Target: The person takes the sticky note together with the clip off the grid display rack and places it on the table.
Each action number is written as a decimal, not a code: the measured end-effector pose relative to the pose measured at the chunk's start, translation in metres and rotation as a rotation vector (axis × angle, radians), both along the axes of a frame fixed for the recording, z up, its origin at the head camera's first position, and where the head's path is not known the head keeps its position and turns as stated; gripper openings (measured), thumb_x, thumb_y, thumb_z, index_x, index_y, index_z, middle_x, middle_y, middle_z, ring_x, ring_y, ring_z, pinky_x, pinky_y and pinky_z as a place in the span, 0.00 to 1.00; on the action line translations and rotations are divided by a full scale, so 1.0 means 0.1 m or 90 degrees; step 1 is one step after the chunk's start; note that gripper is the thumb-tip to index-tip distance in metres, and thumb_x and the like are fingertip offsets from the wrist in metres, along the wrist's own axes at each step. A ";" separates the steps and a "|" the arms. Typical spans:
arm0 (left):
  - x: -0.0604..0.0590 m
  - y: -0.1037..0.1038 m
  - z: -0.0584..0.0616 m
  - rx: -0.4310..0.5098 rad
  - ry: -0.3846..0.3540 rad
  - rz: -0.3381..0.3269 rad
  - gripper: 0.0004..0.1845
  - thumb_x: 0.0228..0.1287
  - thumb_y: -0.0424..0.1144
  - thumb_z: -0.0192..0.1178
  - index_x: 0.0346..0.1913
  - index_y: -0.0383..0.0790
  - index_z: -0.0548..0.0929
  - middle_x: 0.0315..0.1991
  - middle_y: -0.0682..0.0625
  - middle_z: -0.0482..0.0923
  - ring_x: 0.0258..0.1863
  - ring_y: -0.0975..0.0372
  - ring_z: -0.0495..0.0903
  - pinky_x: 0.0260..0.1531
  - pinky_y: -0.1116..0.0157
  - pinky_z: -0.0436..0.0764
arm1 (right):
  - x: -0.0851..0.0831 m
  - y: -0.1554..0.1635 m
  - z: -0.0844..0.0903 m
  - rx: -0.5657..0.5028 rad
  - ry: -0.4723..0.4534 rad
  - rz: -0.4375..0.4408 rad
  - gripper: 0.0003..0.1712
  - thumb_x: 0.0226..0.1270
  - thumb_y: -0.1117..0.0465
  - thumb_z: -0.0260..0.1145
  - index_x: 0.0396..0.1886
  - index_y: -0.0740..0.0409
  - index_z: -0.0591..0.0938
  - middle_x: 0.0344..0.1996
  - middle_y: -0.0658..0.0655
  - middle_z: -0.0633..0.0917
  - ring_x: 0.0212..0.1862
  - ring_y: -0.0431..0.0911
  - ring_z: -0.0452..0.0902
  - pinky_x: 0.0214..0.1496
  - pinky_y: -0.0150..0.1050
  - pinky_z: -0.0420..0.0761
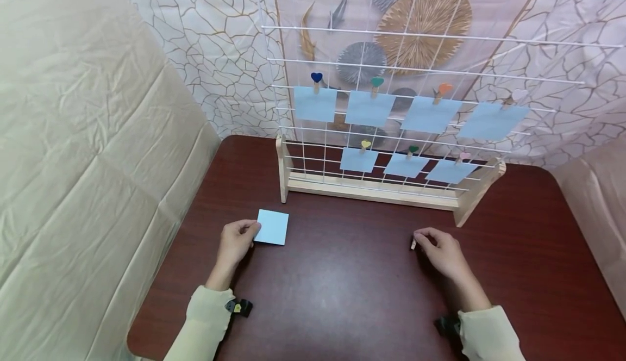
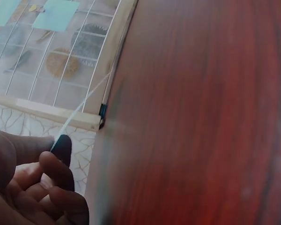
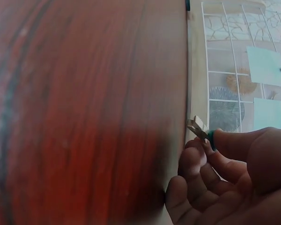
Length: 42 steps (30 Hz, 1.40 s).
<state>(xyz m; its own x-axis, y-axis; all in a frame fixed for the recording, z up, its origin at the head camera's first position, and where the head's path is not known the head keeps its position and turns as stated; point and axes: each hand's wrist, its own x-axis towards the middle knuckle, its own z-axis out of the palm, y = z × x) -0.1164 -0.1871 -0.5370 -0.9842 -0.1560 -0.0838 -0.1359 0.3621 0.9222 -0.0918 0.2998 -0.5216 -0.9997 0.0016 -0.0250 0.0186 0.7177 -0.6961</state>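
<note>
Left hand (image 1: 237, 241) pinches the near edge of a loose light-blue square note (image 1: 271, 226), which lies flat on the dark red bench (image 1: 342, 285) just in front of the rack's left foot. Over on the other side, the right hand (image 1: 442, 249) has thumb and forefinger closed round a small wooden clip (image 1: 413, 243), held just above the bench; the right wrist view shows a teal bit at the clip's head (image 3: 210, 139) (a heart, most likely, like the others).

Behind both hands stands a white wire grid (image 1: 420, 67) in a pale wooden base (image 1: 371, 190). Seven blue notes hang on it already: four in the upper row, three in the lower, each under its own heart-topped clip. So eight notes in all with the loose one, and eight clips.

As for trouble, I'd say the thin paper is the weak point: held by one edge, it could droop or slip free when lifted. The tiny clip could also twist out of that fingertip hold if squeezed off-centre.
</note>
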 end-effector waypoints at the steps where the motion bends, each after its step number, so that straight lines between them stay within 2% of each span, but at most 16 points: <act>1: 0.00 -0.01 0.00 -0.008 -0.008 -0.002 0.11 0.73 0.36 0.67 0.49 0.31 0.91 0.26 0.47 0.84 0.20 0.60 0.77 0.25 0.66 0.78 | 0.00 0.01 0.00 -0.005 -0.005 0.002 0.15 0.82 0.58 0.63 0.51 0.66 0.88 0.32 0.58 0.88 0.33 0.45 0.80 0.38 0.38 0.77; 4: 0.01 -0.05 -0.02 -0.028 -0.018 -0.008 0.11 0.73 0.36 0.67 0.49 0.30 0.91 0.27 0.47 0.85 0.20 0.60 0.77 0.25 0.65 0.78 | 0.01 0.03 -0.02 -0.019 -0.024 0.014 0.15 0.82 0.59 0.63 0.51 0.67 0.87 0.31 0.58 0.87 0.28 0.42 0.78 0.33 0.35 0.77; 7: 0.00 -0.08 -0.02 -0.057 -0.020 -0.010 0.11 0.73 0.37 0.67 0.49 0.31 0.91 0.28 0.48 0.85 0.21 0.60 0.78 0.27 0.65 0.79 | 0.02 0.07 -0.02 -0.021 -0.038 0.033 0.13 0.82 0.61 0.63 0.51 0.67 0.87 0.37 0.60 0.88 0.29 0.43 0.79 0.33 0.36 0.78; 16: -0.02 -0.16 0.01 -0.179 -0.015 -0.004 0.12 0.74 0.39 0.65 0.47 0.33 0.92 0.29 0.48 0.84 0.27 0.60 0.76 0.34 0.61 0.76 | 0.05 0.19 0.01 -0.014 -0.077 0.078 0.12 0.81 0.63 0.63 0.49 0.67 0.87 0.37 0.58 0.88 0.30 0.44 0.79 0.32 0.36 0.78; 30: -0.01 -0.28 0.00 -0.213 -0.015 0.001 0.11 0.74 0.38 0.63 0.45 0.33 0.91 0.25 0.49 0.81 0.25 0.59 0.75 0.33 0.61 0.75 | 0.09 0.31 0.03 -0.018 -0.104 0.071 0.14 0.83 0.61 0.62 0.51 0.68 0.86 0.27 0.54 0.83 0.26 0.43 0.75 0.26 0.37 0.76; 42: -0.01 -0.28 -0.04 -0.233 -0.045 -0.010 0.10 0.75 0.38 0.63 0.45 0.33 0.90 0.27 0.48 0.81 0.27 0.58 0.76 0.34 0.59 0.76 | 0.14 0.38 0.00 0.001 -0.107 0.053 0.14 0.83 0.59 0.62 0.52 0.66 0.86 0.33 0.55 0.86 0.29 0.43 0.78 0.29 0.36 0.78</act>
